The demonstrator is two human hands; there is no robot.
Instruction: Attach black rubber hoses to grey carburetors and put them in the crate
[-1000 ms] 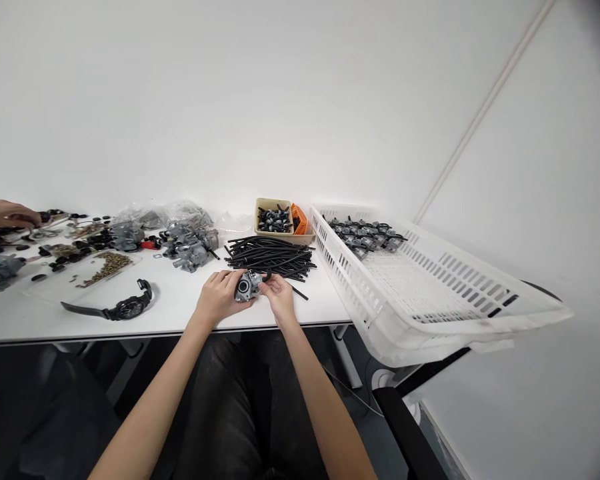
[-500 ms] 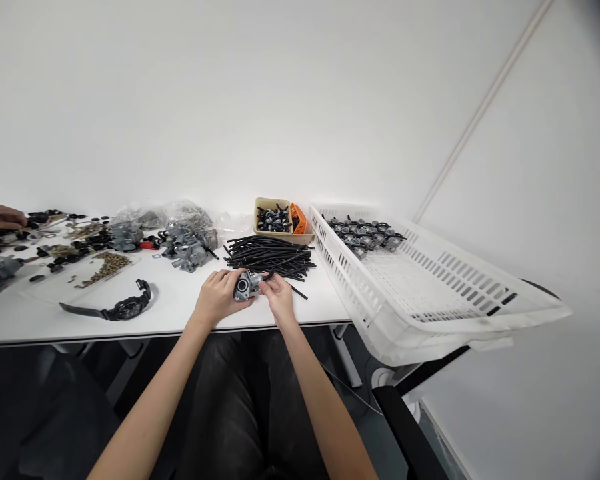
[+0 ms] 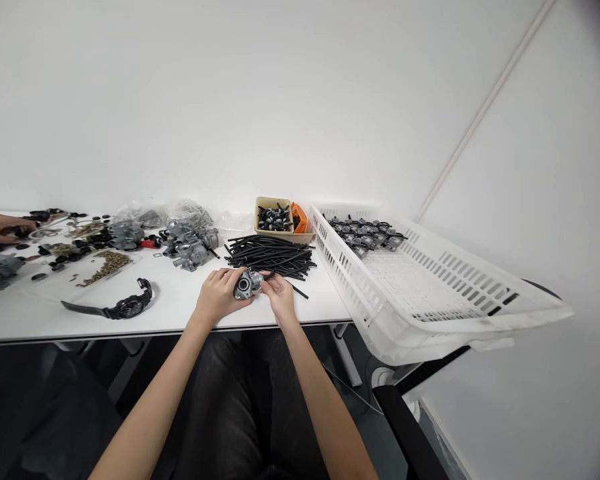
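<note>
Near the front edge of the white table (image 3: pixel 180 310), my left hand (image 3: pixel 220 293) is wrapped round a small grey metal carburetor (image 3: pixel 247 285) with a round opening facing me. My right hand (image 3: pixel 280 293) pinches a short black rubber hose (image 3: pixel 271 274) against the carburetor's right side. Just behind my hands lies a pile of black hoses (image 3: pixel 273 257).
A white slotted crate (image 3: pixel 430 287) at the right holds several carburetors (image 3: pixel 365 235). A tan bin (image 3: pixel 276 220) of black parts stands at the back. More carburetors (image 3: pixel 190 243), bagged parts, brass bits (image 3: pixel 105 265) and a black wristwatch (image 3: pixel 125 307) lie left. Another person's hand (image 3: pixel 0 227) is far left.
My hands and the carburetor have barely shifted. The other person's hand at far left has drawn back toward the frame edge.
</note>
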